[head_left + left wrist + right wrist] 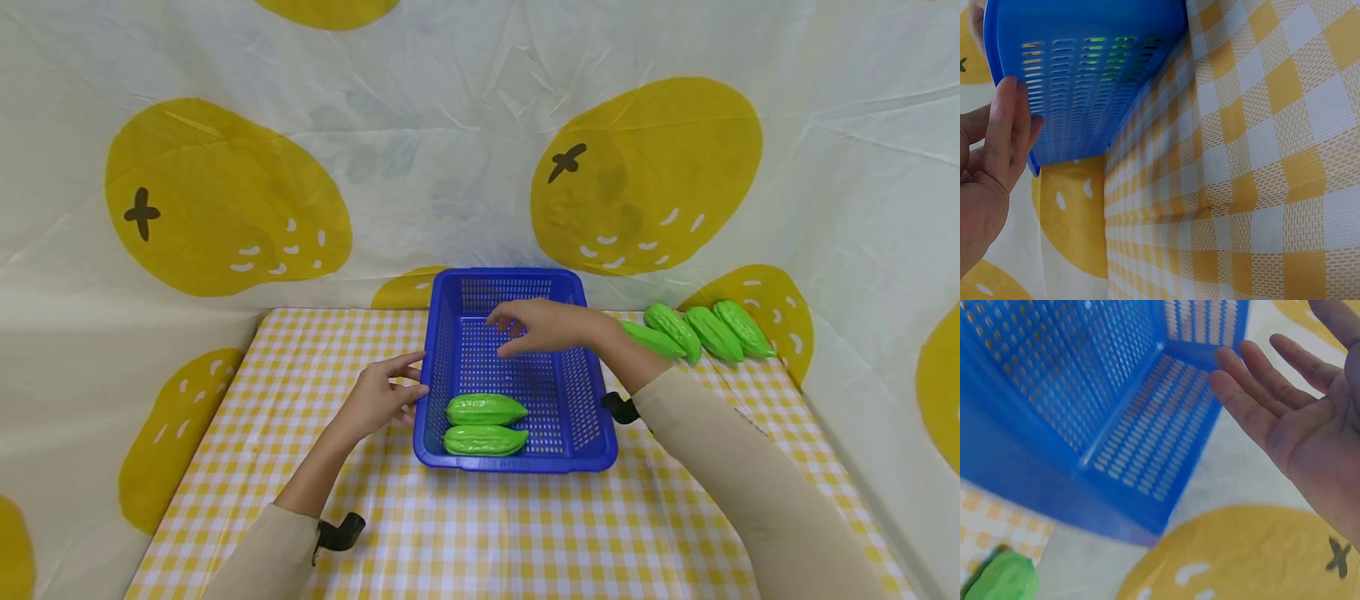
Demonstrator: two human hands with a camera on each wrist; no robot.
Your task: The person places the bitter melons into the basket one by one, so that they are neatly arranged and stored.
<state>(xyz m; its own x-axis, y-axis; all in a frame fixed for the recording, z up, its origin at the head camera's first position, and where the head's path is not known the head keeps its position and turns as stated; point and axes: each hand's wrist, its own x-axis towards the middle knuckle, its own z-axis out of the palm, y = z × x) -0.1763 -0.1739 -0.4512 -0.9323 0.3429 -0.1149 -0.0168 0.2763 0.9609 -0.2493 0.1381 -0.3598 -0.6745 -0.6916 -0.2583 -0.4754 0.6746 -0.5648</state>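
A blue plastic basket with slotted walls stands mid-table. Side by side at its near left lie two glossy green bitter melons, ridged and pointed. My left hand is at the basket's left edge, fingertips right at the rim; in the left wrist view the fingers are extended along the outer wall. Over the basket's inside hovers my right hand, holding nothing. Its fingers are loosely spread in the right wrist view, and the palm is bare.
Several more green bitter melons lie in a row at the table's back right, one partly behind the right forearm. A yellow-and-white checked cloth covers the table. Behind it hangs a pale curtain with big yellow fruit prints.
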